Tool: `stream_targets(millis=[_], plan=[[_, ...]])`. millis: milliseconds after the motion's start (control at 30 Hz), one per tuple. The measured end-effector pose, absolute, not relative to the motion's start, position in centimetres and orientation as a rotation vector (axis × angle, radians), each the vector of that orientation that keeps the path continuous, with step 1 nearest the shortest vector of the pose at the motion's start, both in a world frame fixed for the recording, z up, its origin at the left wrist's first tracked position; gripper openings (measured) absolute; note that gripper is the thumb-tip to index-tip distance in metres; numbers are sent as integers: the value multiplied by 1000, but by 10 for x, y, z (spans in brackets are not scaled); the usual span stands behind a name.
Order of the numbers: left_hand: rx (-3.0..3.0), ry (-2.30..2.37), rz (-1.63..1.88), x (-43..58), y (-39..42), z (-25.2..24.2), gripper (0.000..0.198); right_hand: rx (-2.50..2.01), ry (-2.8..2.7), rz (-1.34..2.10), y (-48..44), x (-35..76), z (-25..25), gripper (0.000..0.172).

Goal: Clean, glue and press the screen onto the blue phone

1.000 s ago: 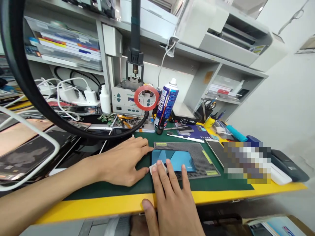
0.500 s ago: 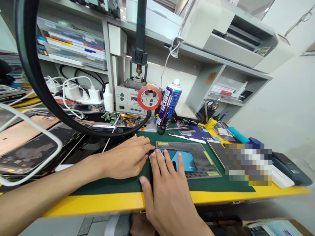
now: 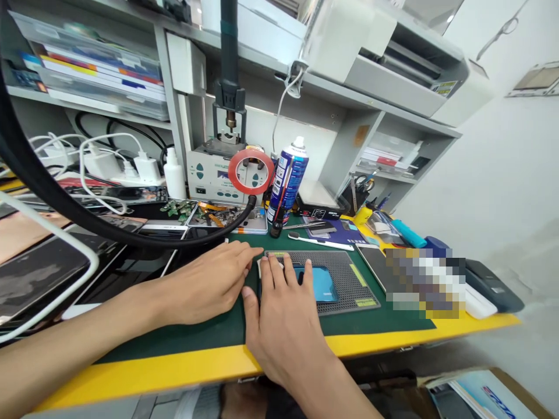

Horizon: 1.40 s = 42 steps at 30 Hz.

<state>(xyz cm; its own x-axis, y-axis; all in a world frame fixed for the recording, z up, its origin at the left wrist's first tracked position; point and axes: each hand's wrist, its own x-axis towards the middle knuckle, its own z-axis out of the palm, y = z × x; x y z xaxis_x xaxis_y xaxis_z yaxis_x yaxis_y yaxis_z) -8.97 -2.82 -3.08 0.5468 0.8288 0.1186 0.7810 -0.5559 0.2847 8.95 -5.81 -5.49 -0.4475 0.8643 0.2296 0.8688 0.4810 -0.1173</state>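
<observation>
A glossy blue phone (image 3: 323, 285) lies back up on the grey perforated mat (image 3: 349, 265). My right hand (image 3: 286, 308) rests flat over its left part, fingers stretched out and a little apart. A bit of white material (image 3: 261, 266), perhaps a cloth or tissue, shows beside the fingertips. My left hand (image 3: 213, 282) is closed just left of the phone, its index finger reaching to the mat's corner. Whatever lies under its curled fingers is hidden.
A white toothbrush (image 3: 321, 241) lies behind the mat, with a blue spray can (image 3: 288, 180) farther back. The black ring of a lamp (image 3: 131, 237) crosses the left side above several phones. Right of the mat lies a flat dark device (image 3: 371, 265).
The whole view has shifted, so the bench sits farther left. My right hand has slid slightly left on the phone, uncovering more of its blue back. The left hand stays beside it.
</observation>
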Motion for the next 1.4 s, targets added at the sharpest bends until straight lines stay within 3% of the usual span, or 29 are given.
stream_targets(millis=[467, 767, 1400], plan=[[2584, 1289, 401, -91, -30, -33, 39, -1805, -2374, -148, -53, 151, -55, 65], [2542, 1339, 316, -88, -30, -33, 57, -1870, -2339, -177, -51, 170, -58, 62], [2543, 1400, 376, -86, -26, -39, 64, -1896, -2264, -226, -102, 181, -76, 59]])
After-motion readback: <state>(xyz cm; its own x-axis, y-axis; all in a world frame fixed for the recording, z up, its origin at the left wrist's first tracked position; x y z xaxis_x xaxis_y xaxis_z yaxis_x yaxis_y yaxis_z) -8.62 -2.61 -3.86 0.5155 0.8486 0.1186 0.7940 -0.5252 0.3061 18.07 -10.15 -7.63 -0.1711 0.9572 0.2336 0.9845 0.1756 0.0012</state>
